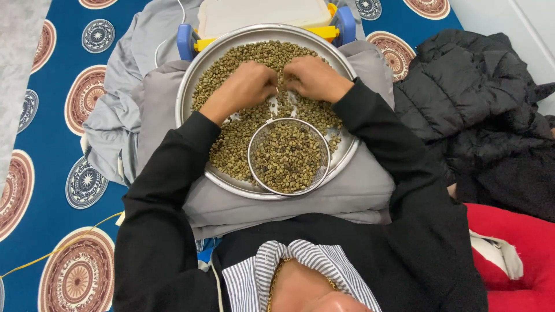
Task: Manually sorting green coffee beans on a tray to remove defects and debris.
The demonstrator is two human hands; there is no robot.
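Green beans (243, 58): small, light, hard, loose on round metal tray (188, 86) at centre frame; left hand (245, 86) and right hand (315, 78) pinched together over them; best taken by fingertips.

Blue patterned rug (52, 196), black padded jacket (474, 86), red cushion (520, 254), grey cloth (115, 127)

Tray centre: left hand (245, 86) and right hand (315, 78) meet knuckle to knuckle over the green beans (231, 144), closing the middle.
Near rim: round mesh sieve (289, 156) full of beans blocks the near right part of the metal tray (191, 81).
Far rim: blue-and-yellow box (263, 17) stands against it.
Right flank: black jacket (480, 104) heaped beside.
Left flank: open blue patterned rug (52, 110), passable.
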